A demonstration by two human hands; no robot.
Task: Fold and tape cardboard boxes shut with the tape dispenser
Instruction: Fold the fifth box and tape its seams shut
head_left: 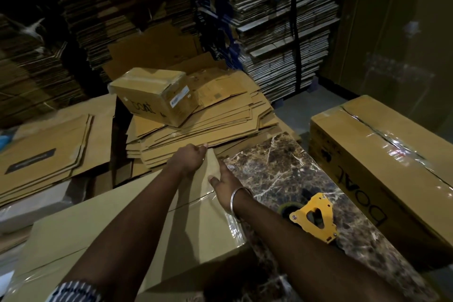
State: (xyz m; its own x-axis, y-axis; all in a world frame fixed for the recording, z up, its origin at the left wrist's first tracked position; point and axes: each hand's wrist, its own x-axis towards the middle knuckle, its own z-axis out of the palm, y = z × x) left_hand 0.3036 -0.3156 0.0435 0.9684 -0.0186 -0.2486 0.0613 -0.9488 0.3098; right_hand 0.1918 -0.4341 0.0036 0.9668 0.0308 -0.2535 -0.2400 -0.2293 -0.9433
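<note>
My left hand (190,158) pinches the box (147,218) at its far corner; right hand (224,185) lies flat, fingers straight, beside it; I'd smooth the tape firmly before reaching right of the box for the dispenser (315,218).

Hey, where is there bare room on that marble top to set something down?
The marble slab is bare between the right hand and the long taped box, ahead of the yellow tape dispenser. A narrower strip lies nearer, right of the right forearm. Left is crowded: the box being worked and the flat cardboard stack.
</note>
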